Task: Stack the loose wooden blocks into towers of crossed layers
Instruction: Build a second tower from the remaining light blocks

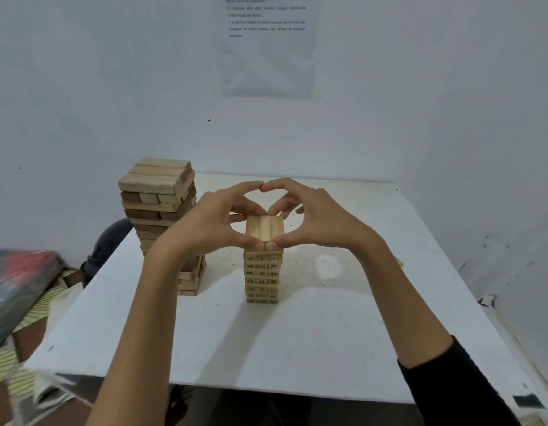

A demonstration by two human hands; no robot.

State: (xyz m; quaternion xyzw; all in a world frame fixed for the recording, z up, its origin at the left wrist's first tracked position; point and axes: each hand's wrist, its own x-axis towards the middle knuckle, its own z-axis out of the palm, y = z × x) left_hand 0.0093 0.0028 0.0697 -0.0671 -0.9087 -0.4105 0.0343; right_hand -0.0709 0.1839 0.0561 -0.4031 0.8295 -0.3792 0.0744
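Note:
A small tower of pale numbered blocks (262, 273) stands at the middle of the white table (297, 339). Its top layer (264, 229) is three blocks side by side. My left hand (211, 222) and my right hand (318, 219) curve around that top layer from either side. Both thumbs press its near edge and the fingertips touch its far edge. A taller tower of bigger blocks (162, 216), some dark, some light, stands to the left, partly hidden behind my left forearm.
The table sits against a white wall with a printed sheet (268, 41) taped above it. A dark round object (108, 247) and a blurred bag (17, 284) lie off the table's left side. A small pale piece (398, 261) shows at the right edge.

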